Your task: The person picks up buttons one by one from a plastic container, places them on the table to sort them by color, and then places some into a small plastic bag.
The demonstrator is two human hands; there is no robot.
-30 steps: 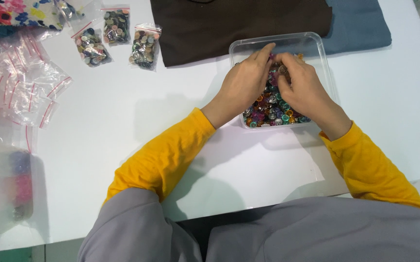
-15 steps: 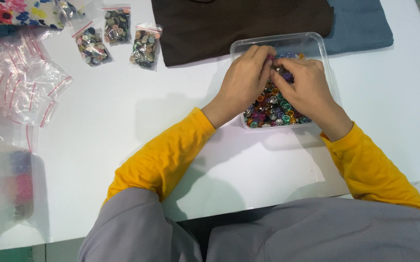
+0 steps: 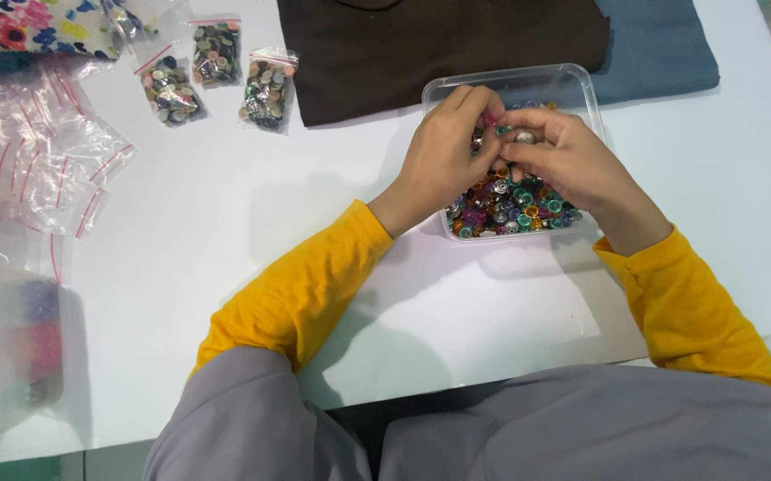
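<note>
Both hands over clear tub (image 3: 581,85) at far desk (image 3: 225,205) edge: left hand (image 3: 446,151) fingers pinch a small pink piece (image 3: 490,118), right hand (image 3: 556,153) fingers closed on a silvery bead (image 3: 524,137); mixed beads (image 3: 501,205) lie directly beneath.

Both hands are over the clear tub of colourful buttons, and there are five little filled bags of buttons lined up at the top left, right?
Not quite: the head view shows three small filled bags, not five. Both the left hand and right hand are indeed over the clear tub of colourful buttons.
</note>
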